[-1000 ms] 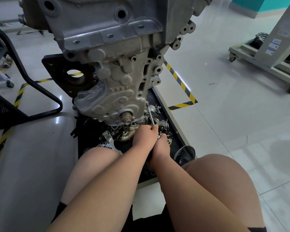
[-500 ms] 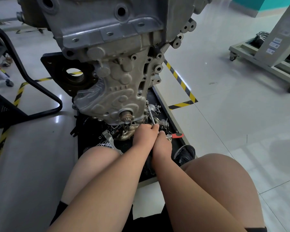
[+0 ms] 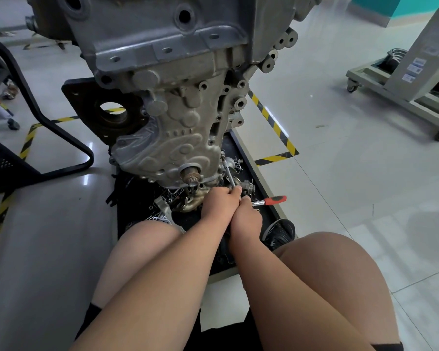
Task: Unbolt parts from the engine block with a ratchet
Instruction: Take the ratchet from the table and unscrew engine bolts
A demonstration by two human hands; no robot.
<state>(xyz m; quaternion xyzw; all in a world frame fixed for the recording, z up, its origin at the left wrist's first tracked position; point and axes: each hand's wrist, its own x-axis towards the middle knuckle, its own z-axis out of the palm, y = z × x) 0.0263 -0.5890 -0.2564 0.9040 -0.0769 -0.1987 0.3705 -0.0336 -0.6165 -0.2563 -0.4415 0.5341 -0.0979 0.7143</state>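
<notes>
Left: black chair frame (image 3: 48, 138) on the floor, well apart from the work. Not in use.

Centre: engine block (image 3: 178, 97) stands on end in a black tray (image 3: 251, 163), cover face toward the person, crank snout (image 3: 191, 174) low on that face. Loose parts (image 3: 166, 211) lie in the tray at the block's foot. Judgement: the tray is there to catch removed hardware.

Left hand (image 3: 219, 201): fingers curled round the near end of the extension bar (image 3: 229, 173), where it meets the ratchet's head. Judgement: it steadies the joint so the socket sits square. The bar's long axis runs near to far, tilted slightly left, with its far tip at the block's lower right edge. Socket and bolt are too small to make out.

Right hand (image 3: 246, 216): touches the left hand, closed round the ratchet (image 3: 269, 201) on its metal shank. The red grip projects bare to the right. The ratchet sits just near of the block's foot, above the tray. Its long axis runs left to right, across the bar, red end pointing right and slightly far. Judgement: the short grip trades leverage for control; reason unclear.

Right: shoe (image 3: 279, 233) at the tray's near right corner. Hazard tape (image 3: 271, 117) on the floor beyond. Wheeled cart (image 3: 403, 84) far right, well apart.
</notes>
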